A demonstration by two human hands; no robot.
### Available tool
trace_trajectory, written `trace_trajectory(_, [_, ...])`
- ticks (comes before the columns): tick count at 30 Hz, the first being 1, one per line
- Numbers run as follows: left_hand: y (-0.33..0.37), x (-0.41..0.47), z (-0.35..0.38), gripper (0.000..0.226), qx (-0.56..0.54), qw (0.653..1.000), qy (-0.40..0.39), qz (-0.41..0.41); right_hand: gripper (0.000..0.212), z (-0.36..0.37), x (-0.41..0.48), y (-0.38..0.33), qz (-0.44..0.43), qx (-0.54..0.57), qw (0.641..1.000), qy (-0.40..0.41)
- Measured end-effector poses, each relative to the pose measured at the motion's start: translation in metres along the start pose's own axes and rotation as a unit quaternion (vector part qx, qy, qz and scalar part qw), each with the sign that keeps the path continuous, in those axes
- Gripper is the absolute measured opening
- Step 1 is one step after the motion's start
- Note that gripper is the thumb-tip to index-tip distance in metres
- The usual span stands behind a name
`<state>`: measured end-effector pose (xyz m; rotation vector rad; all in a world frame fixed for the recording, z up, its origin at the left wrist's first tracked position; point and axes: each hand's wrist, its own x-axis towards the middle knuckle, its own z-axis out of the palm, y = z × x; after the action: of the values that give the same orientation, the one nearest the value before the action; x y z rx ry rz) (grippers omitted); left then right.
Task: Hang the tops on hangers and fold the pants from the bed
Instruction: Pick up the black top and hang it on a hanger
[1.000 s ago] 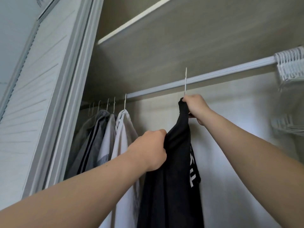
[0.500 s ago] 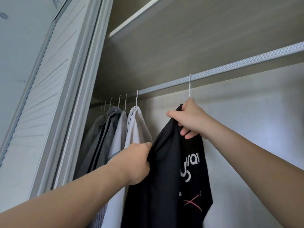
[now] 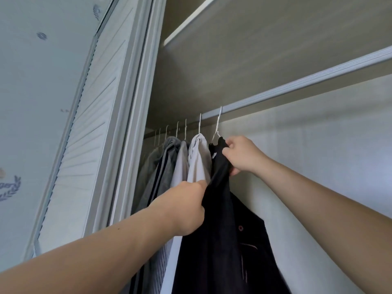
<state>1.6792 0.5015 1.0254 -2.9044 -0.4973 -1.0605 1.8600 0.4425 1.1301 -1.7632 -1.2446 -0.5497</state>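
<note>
While both bare arms reach up from the bottom corners, the view looks up into an open wardrobe with a pale back wall [image 3: 318, 158] and the wood-grain underside of a shelf [image 3: 265, 49] overhead. A white louvred door [image 3: 89, 145] stands at left. Beyond it is a pale blue patterned surface [image 3: 31, 81] whose printed lettering and laurel emblem are cut off by the left edge. A ribbed metal rail [image 3: 307, 81] runs across under the shelf, rising toward the right. On its left stretch hangs a tight row of clothes on thin white hangers: grey garments [image 3: 163, 166] farthest in, one with dark stripes, then a white shirt [image 3: 198, 162]. Just right of the shirt hangs the black top [image 3: 218, 240], on a white hanger [image 3: 218, 122] whose hook reaches up across the rail. The right hand [image 3: 241, 155] has its fingers curled round the top's neck and shoulder just below the hook, bunching the cloth. The left hand [image 3: 184, 209] is closed in a fist on a fold of the top's left edge lower down, beside the white shirt. Low on its front the top bears a small red mark and faint pinkish lines, too dark to read. The hanger's arms are hidden inside the cloth and the fingertips of both hands are buried in fabric. The clothes' lower ends run off the bottom, the innermost hangers are lost in shadow, and the rail's right end leaves the view.
</note>
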Motion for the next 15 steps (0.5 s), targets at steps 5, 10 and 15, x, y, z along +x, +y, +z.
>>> trace_trajectory(5, [-0.007,-0.002,-0.005,0.017,0.004,0.999,-0.009,-0.034,0.026,0.019,0.020,0.004,0.009,0.009,0.999,-0.035])
trace_trajectory(10, [-0.015,-0.008,-0.008,0.020,0.024,0.998,-0.019,-0.053,0.025,0.027,0.022,0.009,0.021,0.025,0.998,-0.051])
trace_trajectory(15, [-0.026,-0.018,-0.010,0.023,0.080,0.995,-0.007,-0.053,0.050,0.033,0.001,0.008,-0.024,0.026,0.999,-0.019])
